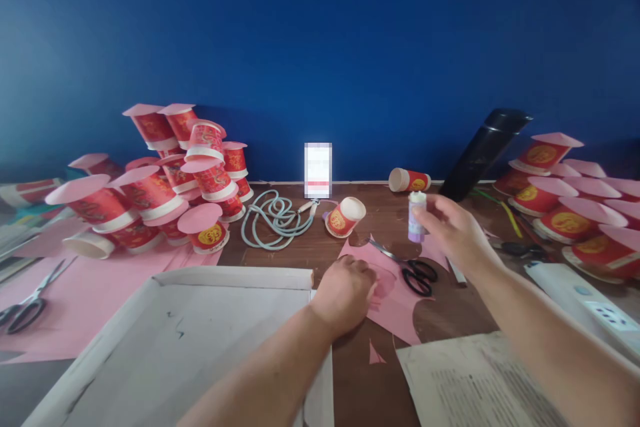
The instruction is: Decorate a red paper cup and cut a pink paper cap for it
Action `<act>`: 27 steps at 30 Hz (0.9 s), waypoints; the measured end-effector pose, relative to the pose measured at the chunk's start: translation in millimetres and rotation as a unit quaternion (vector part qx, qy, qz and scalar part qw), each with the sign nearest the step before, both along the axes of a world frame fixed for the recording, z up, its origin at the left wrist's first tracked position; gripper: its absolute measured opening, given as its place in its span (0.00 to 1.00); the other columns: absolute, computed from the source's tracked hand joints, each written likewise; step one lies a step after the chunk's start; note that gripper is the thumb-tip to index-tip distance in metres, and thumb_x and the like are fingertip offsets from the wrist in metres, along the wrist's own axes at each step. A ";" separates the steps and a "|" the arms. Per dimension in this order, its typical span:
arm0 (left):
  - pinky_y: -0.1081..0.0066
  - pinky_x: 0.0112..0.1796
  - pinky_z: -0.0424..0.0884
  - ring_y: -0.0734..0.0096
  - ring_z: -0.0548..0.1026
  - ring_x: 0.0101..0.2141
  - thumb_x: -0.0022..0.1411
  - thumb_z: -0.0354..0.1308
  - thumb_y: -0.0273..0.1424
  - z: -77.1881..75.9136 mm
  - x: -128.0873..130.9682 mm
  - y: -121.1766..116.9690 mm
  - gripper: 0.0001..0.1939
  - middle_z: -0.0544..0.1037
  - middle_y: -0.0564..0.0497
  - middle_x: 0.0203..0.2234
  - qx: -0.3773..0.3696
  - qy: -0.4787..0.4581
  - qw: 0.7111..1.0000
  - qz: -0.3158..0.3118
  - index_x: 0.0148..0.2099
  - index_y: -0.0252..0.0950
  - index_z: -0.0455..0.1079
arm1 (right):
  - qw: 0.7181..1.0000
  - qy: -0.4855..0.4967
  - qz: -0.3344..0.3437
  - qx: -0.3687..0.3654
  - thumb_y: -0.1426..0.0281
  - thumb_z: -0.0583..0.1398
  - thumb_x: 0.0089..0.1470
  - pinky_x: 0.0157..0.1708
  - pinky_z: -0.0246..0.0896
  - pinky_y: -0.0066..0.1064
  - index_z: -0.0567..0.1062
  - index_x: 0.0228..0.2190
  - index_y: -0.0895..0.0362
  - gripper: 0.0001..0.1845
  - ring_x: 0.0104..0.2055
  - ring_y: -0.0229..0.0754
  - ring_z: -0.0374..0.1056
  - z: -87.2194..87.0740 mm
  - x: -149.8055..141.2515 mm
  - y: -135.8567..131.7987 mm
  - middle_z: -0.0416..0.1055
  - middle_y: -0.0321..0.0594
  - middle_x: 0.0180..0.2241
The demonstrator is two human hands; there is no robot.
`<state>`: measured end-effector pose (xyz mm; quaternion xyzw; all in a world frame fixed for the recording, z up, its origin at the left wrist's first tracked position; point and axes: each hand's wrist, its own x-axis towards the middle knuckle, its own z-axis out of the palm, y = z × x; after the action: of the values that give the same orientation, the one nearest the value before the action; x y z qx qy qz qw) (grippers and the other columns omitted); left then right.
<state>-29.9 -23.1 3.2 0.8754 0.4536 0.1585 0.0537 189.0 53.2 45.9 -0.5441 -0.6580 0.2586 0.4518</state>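
My right hand (453,227) grips a white and purple glue stick (416,221) upright between thumb and fingers, above the table. My left hand (345,295) rests with curled fingers at the left edge of a cut sheet of pink paper (400,317); what its fingers hold, if anything, is hidden. Black-handled scissors (419,277) lie on this sheet, between my two hands. Just beyond my left hand a red and white paper cup (346,217) stands tilted on the brown table.
Red cups with pink paper discs are piled at left (150,193) and right (565,217). A white tray (230,276), coiled cable (273,220), lit phone (318,170), black bottle (483,153), power strip (583,293) and printed sheet (470,373) lie around. More scissors (30,303) lie far left.
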 end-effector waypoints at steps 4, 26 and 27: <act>0.63 0.40 0.70 0.60 0.73 0.39 0.64 0.51 0.29 4.0 -0.9 -1.9 0.09 0.78 0.46 0.36 -0.008 0.010 1.000 -0.015 0.38 0.36 0.73 | 0.990 0.129 0.040 -0.045 0.54 0.59 0.58 0.34 0.69 0.31 0.72 0.48 0.51 0.20 0.36 0.42 0.72 -15.1 -7.3 -43.4 0.75 0.41 0.38; 0.69 0.35 0.65 0.67 0.71 0.32 0.64 0.50 0.26 7.5 0.6 -1.0 0.10 0.77 0.50 0.29 -0.040 -0.080 0.996 -0.012 0.30 0.36 0.69 | 0.982 0.108 0.158 0.011 0.62 0.51 0.65 0.44 0.62 0.36 0.66 0.53 0.47 0.16 0.39 0.40 0.65 -19.6 -32.8 -94.6 0.69 0.39 0.41; 0.69 0.35 0.65 0.67 0.71 0.32 0.64 0.50 0.26 8.6 0.6 -1.0 0.11 0.77 0.50 0.29 -0.041 -0.072 0.997 -0.008 0.30 0.36 0.68 | 0.980 0.127 0.151 -0.006 0.61 0.52 0.65 0.42 0.63 0.35 0.66 0.53 0.47 0.16 0.38 0.39 0.65 -20.9 -31.6 -92.8 0.69 0.38 0.39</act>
<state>-29.2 -24.0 11.8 0.8622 0.4478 0.2021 0.1233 157.4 -39.6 25.0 -0.4038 -0.6680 0.3954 0.4841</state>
